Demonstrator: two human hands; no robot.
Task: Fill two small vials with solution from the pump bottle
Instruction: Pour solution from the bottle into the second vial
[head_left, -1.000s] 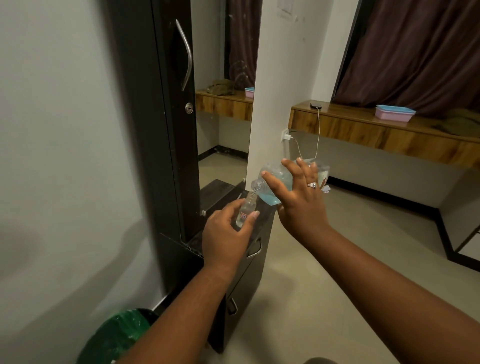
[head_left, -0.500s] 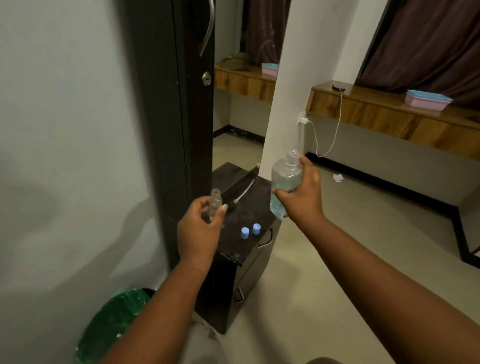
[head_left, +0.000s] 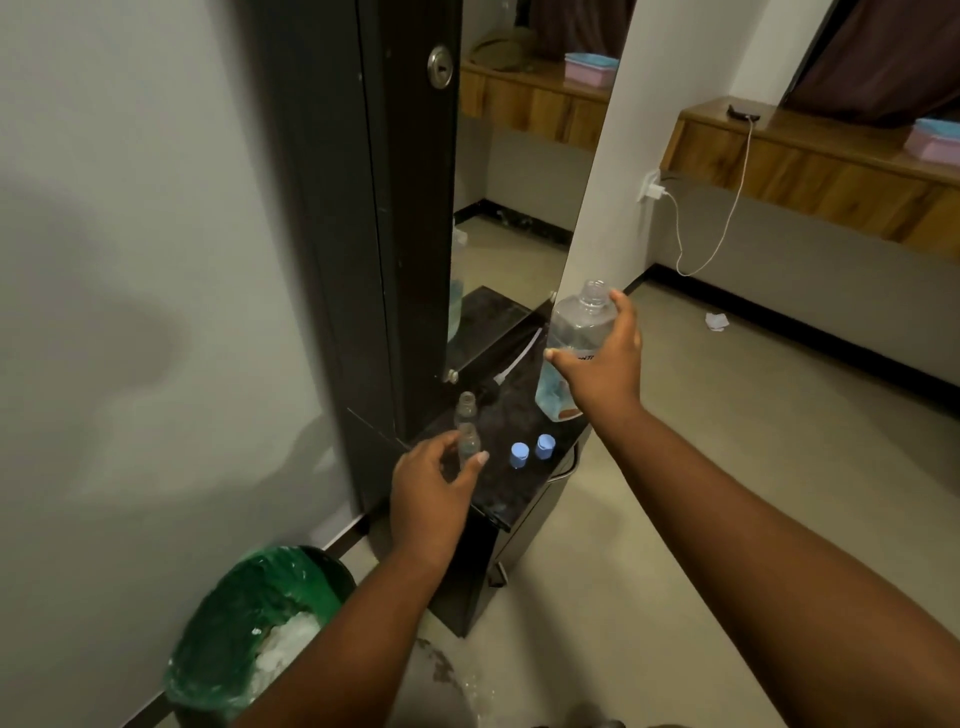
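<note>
Head view only. Right hand (head_left: 605, 364) wraps the pump bottle (head_left: 574, 338) round its middle, held upright just above the dark worktop (head_left: 511, 483), its neck open and the pump head off; a thin white piece lying on the worktop behind it may be the pump tube, though it is hard to tell. Left hand (head_left: 431, 486) pinches one small vial (head_left: 469, 441) between thumb and fingers, and a second vial (head_left: 466, 407) stands just behind it.

Both vials look light, smooth and easy to tip, so a low pinch on the body suits them. With little blue liquid left at its bottom, the bottle should be light; its clear plastic is probably slippery when wet.

Count: two vials, two blue caps (head_left: 519, 454) lying near the worktop's front edge, one bottle.
</note>
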